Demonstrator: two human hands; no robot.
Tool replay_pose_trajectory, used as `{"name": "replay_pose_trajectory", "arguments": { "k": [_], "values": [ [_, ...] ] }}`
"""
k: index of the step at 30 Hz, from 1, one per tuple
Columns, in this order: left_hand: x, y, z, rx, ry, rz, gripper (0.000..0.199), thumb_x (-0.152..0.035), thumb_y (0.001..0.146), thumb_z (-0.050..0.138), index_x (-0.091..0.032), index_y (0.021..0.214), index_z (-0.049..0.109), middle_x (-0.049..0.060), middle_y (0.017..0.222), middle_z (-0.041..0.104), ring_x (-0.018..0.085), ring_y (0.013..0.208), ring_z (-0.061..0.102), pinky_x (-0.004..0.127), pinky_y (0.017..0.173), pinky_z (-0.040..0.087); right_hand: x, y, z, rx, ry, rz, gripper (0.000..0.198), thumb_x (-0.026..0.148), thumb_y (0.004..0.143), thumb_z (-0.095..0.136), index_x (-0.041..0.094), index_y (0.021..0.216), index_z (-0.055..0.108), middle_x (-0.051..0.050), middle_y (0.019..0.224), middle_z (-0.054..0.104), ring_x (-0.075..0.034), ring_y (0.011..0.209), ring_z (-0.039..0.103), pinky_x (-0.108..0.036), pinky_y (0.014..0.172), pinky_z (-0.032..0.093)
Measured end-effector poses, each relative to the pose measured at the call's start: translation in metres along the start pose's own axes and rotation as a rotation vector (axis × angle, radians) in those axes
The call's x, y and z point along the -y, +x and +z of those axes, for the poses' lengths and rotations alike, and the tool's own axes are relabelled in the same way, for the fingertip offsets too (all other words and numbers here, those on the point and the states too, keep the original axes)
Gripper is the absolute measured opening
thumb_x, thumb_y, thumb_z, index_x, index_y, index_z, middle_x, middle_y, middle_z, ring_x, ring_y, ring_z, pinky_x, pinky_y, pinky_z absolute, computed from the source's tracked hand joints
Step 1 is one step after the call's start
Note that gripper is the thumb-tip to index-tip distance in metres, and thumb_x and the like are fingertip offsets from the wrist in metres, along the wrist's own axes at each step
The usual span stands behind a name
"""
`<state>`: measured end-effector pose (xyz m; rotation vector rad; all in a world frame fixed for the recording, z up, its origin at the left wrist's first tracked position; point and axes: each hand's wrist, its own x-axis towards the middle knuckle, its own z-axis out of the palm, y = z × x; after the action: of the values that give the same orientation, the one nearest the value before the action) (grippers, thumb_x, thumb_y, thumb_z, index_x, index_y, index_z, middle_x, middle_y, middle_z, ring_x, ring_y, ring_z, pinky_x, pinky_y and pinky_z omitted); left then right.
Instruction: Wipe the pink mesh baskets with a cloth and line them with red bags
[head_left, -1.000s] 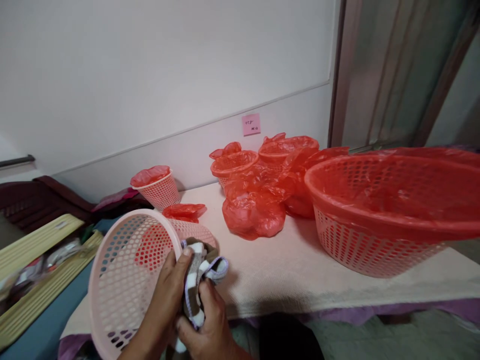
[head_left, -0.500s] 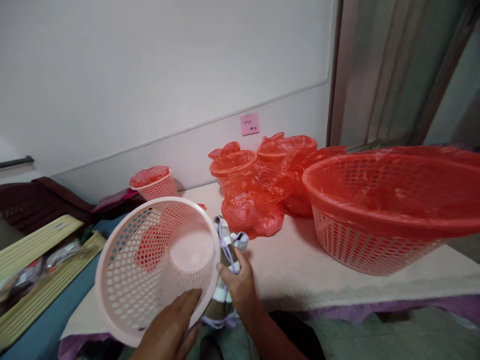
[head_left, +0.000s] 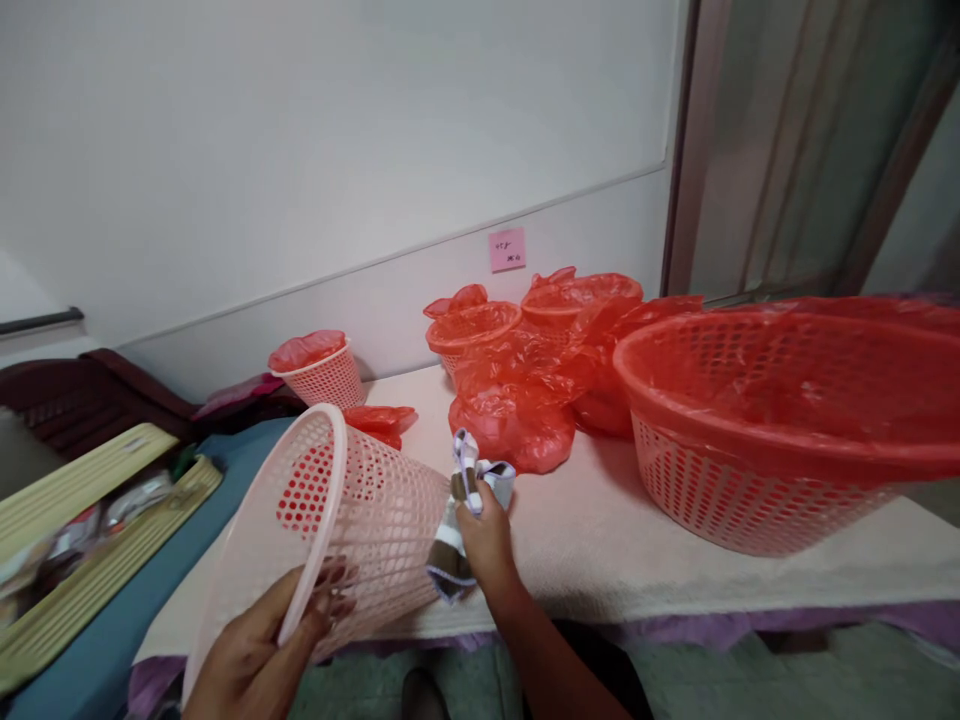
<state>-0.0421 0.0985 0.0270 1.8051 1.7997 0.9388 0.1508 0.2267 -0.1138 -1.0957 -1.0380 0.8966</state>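
My left hand (head_left: pixel 274 640) grips the rim of a pale pink perforated plastic basket (head_left: pixel 397 510), with fingers on its outside wall. The basket is tilted on its side, its mouth toward the left and its base toward the right. My right hand (head_left: pixel 487 535) is closed on a striped cloth (head_left: pixel 452 545) in brown, white and grey with purple edging. The cloth lies against the basket's base end. A red plastic bag (head_left: pixel 381 422) lies on the table behind the basket.
A big oval basket (head_left: pixel 750 500) lined with red plastic stands at the right. Red bags (head_left: pixel 517 420) and smaller lined baskets (head_left: pixel 484 325) sit by the wall, another small basket (head_left: pixel 334 380) further left. A pink note (head_left: pixel 508 250) is on the wall. Cream slatted pieces (head_left: pixel 112 560) lie left.
The pale basket has turned so that its outer wall and base end now face me more. The cloth in my right hand has moved from its rim to its base end.
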Motion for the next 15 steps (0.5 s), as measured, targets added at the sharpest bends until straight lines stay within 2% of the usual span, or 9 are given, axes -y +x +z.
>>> {"name": "replay_pose_trajectory", "arguments": {
  "k": [3, 5, 8, 12, 15],
  "values": [
    [-0.002, 0.006, -0.003, -0.051, -0.178, -0.167, 0.052, -0.056, 0.072, 0.068, -0.02, 0.11, 0.068, 0.009, 0.12, 0.07, 0.028, 0.105, 0.067, 0.031, 0.086, 0.057, 0.0, -0.002, 0.0, 0.006, -0.018, -0.008, 0.024, 0.02, 0.076, 0.051, 0.02, 0.097, 0.062, 0.002, 0.068, 0.059, -0.015, 0.06, 0.054, -0.023, 0.054, 0.041],
    [-0.008, 0.012, 0.001, -0.09, -0.262, -0.216, 0.056, -0.058, 0.071, 0.069, -0.019, 0.11, 0.066, 0.009, 0.115, 0.071, 0.027, 0.098, 0.07, 0.029, 0.08, 0.059, 0.007, -0.014, 0.005, 0.032, -0.026, -0.031, 0.024, 0.018, 0.074, 0.051, 0.02, 0.095, 0.062, 0.001, 0.071, 0.059, -0.015, 0.064, 0.055, -0.024, 0.058, 0.042],
    [-0.02, 0.021, 0.012, -0.108, -0.31, -0.187, 0.052, -0.055, 0.073, 0.068, -0.02, 0.111, 0.064, 0.007, 0.11, 0.072, 0.024, 0.094, 0.071, 0.028, 0.077, 0.058, 0.023, -0.042, 0.016, 0.12, -0.055, -0.14, 0.027, 0.01, 0.067, 0.05, 0.019, 0.09, 0.062, -0.001, 0.079, 0.059, -0.017, 0.074, 0.056, -0.026, 0.066, 0.044],
    [-0.031, 0.027, 0.019, -0.072, -0.274, -0.099, 0.044, -0.052, 0.078, 0.065, -0.023, 0.11, 0.065, 0.005, 0.115, 0.07, 0.026, 0.103, 0.066, 0.032, 0.087, 0.055, 0.034, -0.069, 0.025, 0.33, -0.091, -0.441, 0.043, 0.005, 0.059, 0.05, 0.02, 0.098, 0.059, -0.004, 0.09, 0.059, -0.019, 0.084, 0.054, -0.029, 0.075, 0.044],
    [-0.031, 0.029, 0.02, -0.047, -0.275, -0.09, 0.043, -0.053, 0.078, 0.064, -0.023, 0.11, 0.065, 0.005, 0.113, 0.07, 0.027, 0.105, 0.064, 0.034, 0.089, 0.054, 0.03, -0.064, 0.024, 0.355, -0.131, -0.468, 0.048, 0.005, 0.06, 0.05, 0.02, 0.104, 0.059, -0.005, 0.094, 0.059, -0.021, 0.088, 0.053, -0.03, 0.079, 0.044]
  ]
}}
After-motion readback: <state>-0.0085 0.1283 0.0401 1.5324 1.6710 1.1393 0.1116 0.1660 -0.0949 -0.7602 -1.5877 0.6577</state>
